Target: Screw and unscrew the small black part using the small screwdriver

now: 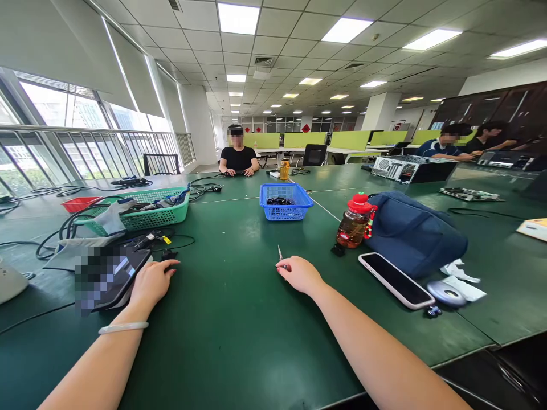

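My left hand (151, 280) rests on the green table (239, 330) with its fingers curled over a small black object (170, 256), beside a tablet with a blurred screen (109, 276). A white bangle sits on that wrist. My right hand (299, 273) lies near the table's middle, closed in a pinch on a thin pointed tool (280, 253) that sticks up from the fingers.
A blue basket (285, 202) and a green basket of cables (141, 212) stand farther back. To the right lie a red-capped bottle (354, 223), a navy bag (412, 233) and a phone (395, 279). A person sits across the table; others sit at the far right.
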A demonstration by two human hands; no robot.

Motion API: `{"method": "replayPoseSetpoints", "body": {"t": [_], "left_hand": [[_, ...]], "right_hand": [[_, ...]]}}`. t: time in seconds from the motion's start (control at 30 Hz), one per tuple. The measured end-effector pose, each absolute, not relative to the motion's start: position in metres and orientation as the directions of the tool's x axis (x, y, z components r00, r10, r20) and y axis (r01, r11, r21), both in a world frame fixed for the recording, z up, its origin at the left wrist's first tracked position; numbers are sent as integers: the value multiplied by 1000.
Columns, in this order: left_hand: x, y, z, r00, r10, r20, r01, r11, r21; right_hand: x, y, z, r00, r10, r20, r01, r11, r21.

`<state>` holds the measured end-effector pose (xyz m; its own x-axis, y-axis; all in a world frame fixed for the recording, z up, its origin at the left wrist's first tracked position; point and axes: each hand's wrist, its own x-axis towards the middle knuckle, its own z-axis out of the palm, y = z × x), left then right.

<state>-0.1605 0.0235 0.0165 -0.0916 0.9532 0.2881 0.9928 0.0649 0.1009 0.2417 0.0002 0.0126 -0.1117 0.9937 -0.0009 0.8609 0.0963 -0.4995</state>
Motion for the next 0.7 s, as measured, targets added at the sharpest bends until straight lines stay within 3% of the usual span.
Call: {"method": "replayPoseSetpoints", "body": {"t": [0.33,0.7], "left_hand": [[-160,4,36,-297,865,405,927,159,340],[-156,-5,35,-279,906,319,953,221,206]], "right_hand": [[242,0,13,-110,994,-2,858,93,-505],[243,1,12,-117,993,-6,861,98,-498]]}}
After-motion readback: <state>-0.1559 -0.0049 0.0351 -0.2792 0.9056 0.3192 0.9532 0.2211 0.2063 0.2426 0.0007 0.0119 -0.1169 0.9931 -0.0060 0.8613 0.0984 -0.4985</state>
